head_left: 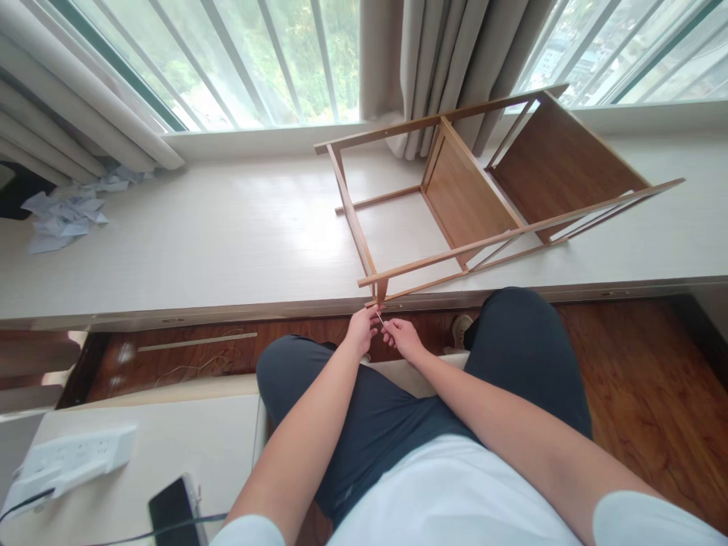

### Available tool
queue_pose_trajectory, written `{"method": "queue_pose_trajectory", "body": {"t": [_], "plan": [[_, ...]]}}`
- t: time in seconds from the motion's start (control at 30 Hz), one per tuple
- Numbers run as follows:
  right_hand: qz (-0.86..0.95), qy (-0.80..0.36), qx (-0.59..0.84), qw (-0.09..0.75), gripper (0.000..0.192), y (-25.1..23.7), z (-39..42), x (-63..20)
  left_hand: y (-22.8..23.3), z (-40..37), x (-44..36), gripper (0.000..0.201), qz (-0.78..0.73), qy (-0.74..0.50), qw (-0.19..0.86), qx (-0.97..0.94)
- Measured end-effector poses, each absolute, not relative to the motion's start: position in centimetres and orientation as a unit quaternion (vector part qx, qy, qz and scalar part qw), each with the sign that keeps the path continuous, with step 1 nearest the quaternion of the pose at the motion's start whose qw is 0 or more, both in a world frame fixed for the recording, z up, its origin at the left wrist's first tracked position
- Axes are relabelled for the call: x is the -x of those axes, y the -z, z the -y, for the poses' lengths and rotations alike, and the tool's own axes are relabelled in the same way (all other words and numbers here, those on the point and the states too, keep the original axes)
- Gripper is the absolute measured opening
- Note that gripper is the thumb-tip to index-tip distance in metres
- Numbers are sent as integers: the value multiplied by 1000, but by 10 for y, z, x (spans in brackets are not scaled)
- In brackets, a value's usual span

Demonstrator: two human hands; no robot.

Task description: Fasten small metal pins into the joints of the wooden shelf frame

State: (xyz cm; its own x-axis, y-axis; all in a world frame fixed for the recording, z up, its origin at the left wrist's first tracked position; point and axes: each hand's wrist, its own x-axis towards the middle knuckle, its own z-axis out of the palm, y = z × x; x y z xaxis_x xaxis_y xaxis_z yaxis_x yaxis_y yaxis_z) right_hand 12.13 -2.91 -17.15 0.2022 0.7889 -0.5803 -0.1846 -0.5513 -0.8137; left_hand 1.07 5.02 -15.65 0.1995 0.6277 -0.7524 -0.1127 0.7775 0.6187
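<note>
A bamboo shelf rack (466,197) lies on its side on the pale window ledge (227,243). One of its legs reaches the ledge's front edge. My left hand (362,329) and my right hand (401,337) meet just below that leg end. Both pinch a small thin metal piece (380,317), maybe a screw or a small tool, held against the leg tip. It is too small to identify. I sit with my knees in dark trousers close to the ledge.
Crumpled paper scraps (68,212) lie at the ledge's far left beside the curtains (85,98). A white power strip (73,455) and a black phone (174,508) rest on a white surface at lower left. Wooden floor (642,394) shows below the ledge.
</note>
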Motion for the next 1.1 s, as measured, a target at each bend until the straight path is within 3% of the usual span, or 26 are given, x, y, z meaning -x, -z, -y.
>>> {"method": "queue_pose_trajectory", "body": {"t": [0.23, 0.4, 0.53, 0.7, 0.9, 1.1], "plan": [[220, -610, 665, 371, 28, 163, 28, -164, 152, -54, -8, 45, -583, -295, 730, -199], [287, -611, 665, 319, 27, 144, 33, -191, 143, -59, 1, 44, -639, -305, 630, -318], [437, -563, 657, 247, 27, 125, 39, -216, 114, -46, -13, 35, -577, -233, 555, -552], [491, -527, 670, 178, 27, 110, 40, -234, 73, -39, -74, 25, -431, -172, 436, -771], [514, -542, 636, 194, 23, 106, 35, -233, 81, -79, -115, 35, -481, 3, 186, -857], [513, -544, 634, 196, 21, 98, 39, -247, 87, -106, -104, 22, -438, 66, 142, -885]]}}
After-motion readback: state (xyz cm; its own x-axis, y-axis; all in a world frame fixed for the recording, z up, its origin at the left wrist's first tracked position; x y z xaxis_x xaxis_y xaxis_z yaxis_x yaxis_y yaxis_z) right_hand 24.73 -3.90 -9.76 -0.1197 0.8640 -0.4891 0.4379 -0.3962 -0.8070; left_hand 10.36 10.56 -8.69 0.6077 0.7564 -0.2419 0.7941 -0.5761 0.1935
